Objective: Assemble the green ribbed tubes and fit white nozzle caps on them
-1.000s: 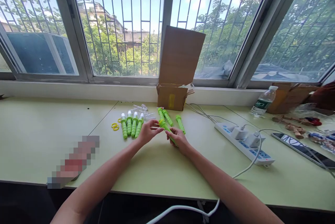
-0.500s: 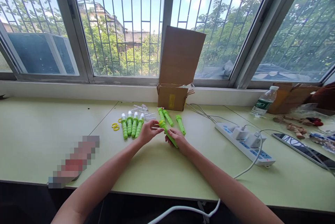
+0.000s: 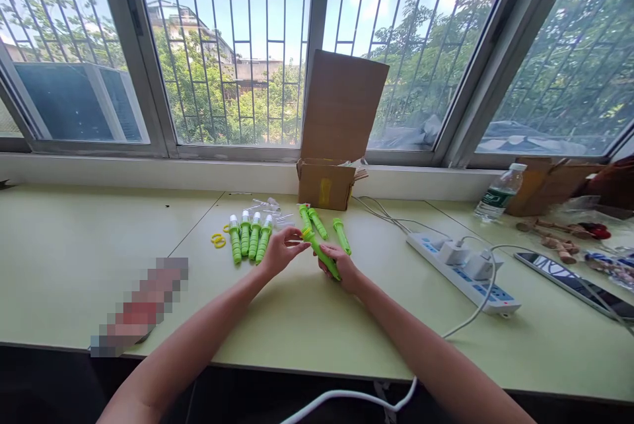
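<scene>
Phone (image 3: pixel 567 277) lying beside power strip (image 3: pixel 459 272), bottle (image 3: pixel 499 196) farther back

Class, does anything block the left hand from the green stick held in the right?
Nothing visible does. The left hand is at the upper end of the green stick, which the right hand holds lower down.

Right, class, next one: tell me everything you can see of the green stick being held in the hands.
The green stick is bright, slim and long, and looks like plastic. A yellowish collar sits near its far end. It slants, collar end away from the person and to the left. The right hand grips its body; the left hand has its fingertips at the collar. Whether its near end touches the tabletop is unclear.
</scene>
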{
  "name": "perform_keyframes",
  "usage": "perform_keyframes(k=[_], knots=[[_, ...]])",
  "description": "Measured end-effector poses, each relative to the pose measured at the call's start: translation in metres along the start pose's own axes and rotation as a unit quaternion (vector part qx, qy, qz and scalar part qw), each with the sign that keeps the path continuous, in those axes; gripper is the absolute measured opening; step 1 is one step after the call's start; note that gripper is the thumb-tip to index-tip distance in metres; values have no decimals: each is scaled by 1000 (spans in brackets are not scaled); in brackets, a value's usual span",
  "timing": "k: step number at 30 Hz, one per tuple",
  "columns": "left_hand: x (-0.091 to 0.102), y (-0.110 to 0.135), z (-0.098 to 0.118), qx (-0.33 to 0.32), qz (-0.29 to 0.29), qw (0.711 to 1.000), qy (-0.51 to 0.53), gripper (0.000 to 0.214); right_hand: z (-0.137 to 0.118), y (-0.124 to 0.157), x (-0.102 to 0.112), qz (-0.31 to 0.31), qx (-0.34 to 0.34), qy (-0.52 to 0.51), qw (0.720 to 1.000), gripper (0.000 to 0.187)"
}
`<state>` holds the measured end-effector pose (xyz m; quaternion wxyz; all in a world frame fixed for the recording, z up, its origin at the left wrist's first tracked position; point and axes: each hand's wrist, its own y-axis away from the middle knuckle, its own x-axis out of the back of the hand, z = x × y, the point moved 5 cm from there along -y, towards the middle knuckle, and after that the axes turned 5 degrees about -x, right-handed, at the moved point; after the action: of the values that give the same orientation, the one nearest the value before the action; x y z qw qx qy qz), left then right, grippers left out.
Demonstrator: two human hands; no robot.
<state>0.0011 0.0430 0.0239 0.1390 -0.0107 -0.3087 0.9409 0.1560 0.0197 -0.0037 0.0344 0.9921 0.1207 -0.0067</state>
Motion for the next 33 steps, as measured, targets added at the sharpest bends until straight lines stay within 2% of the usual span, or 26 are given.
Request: perform_keyframes(k=[5,14,20,24,28,33], knots=[[2,2,-6,-8,50,999,-16,34,-5,3,-3,-8,27,54,998,32],[7,1,-1,-32,69,996,-46,33,-4,3,-5,104,119,148,976,33],[8,0,3,-53,60,993,-88,32,-3,2,-3,133,163,195,958,38],[7,0,3,-49,46,992,-103,34,-1,0,-3,125,142,162,969,42],[5,-1,2,-41,32,993,-105,34,-2,2,-6,98,88,101,986,41],[4,-1,2,-29,23,996,-86,34,-1,2,-5,77,50,54,994,40]])
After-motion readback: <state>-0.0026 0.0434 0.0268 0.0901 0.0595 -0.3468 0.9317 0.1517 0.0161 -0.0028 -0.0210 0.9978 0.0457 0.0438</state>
